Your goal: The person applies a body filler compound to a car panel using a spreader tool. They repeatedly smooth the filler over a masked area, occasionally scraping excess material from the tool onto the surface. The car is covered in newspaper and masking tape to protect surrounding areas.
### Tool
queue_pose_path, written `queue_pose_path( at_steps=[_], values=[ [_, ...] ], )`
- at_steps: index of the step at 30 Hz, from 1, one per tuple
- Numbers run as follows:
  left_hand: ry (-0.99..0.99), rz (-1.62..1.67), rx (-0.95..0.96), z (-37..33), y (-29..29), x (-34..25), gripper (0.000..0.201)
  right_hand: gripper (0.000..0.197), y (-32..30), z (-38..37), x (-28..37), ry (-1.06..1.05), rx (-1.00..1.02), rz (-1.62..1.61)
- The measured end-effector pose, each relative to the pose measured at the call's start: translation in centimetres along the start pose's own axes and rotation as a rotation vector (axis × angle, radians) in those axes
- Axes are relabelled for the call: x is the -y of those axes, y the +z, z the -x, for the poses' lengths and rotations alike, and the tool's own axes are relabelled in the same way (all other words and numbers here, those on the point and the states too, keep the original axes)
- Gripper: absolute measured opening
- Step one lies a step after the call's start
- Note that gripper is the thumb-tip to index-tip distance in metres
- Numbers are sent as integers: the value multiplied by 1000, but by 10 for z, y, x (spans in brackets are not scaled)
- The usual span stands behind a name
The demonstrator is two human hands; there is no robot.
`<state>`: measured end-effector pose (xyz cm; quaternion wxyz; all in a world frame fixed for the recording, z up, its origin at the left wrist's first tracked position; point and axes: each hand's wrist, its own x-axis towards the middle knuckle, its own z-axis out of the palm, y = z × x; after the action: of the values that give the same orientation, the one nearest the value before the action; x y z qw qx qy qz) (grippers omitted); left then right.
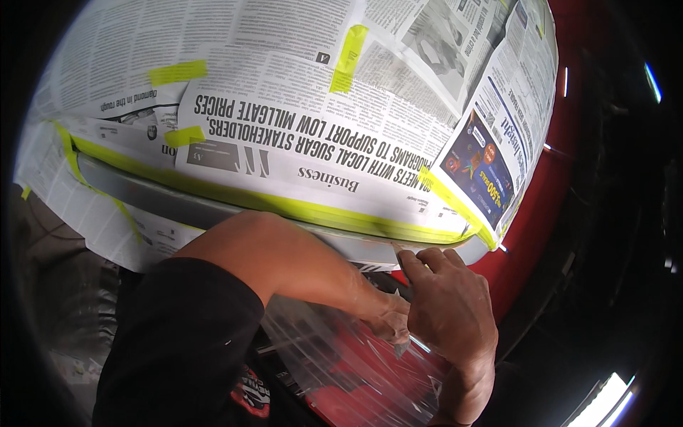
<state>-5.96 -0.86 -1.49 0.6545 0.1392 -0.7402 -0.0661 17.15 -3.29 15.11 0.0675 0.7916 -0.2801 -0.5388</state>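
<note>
My right hand [452,306] is at the right end of a curved smooth grey strip [284,222], back of the hand up. Its thumb tip meets the strip's lower edge; the other fingers are bent with their tips hidden, so what they hold, if anything, does not show. From the lower left my bare left forearm reaches across below the strip. My left hand [388,322] is closed just beside the right wrist, partly behind the right hand, around a small greyish scrap I cannot make out. Yellow masking tape [299,208] borders the strip's upper edge.
Newspaper sheets [270,92] cover the big rounded panel above, joined by yellow tape pieces [348,58]. Red bodywork [523,274] shows at the right. Clear plastic sheeting [334,363] hangs below my hands. More newspaper [92,217] hangs under the strip at left. A bright light [605,402] shines lower right.
</note>
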Motion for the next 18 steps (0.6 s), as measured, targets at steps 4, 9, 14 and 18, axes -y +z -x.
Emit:
queue_pose_path(
  at_steps=[4, 9, 14, 18],
  values=[
    [36, 12, 45, -8, -13, -8, 11, 56, -3, 5, 15, 29, 47, -34],
    [57, 14, 121, -9, -26, -16, 10, 49, 2, 6, 27, -51, -22, -52],
    [64, -5, 181, -7, -27, -12, 10, 49, 2, 8, 34, -120, -166, -147],
    [94, -7, 205, -6, -28, -8, 10, 44, 3, 34, 1, 207, -325, -174]
  ],
)
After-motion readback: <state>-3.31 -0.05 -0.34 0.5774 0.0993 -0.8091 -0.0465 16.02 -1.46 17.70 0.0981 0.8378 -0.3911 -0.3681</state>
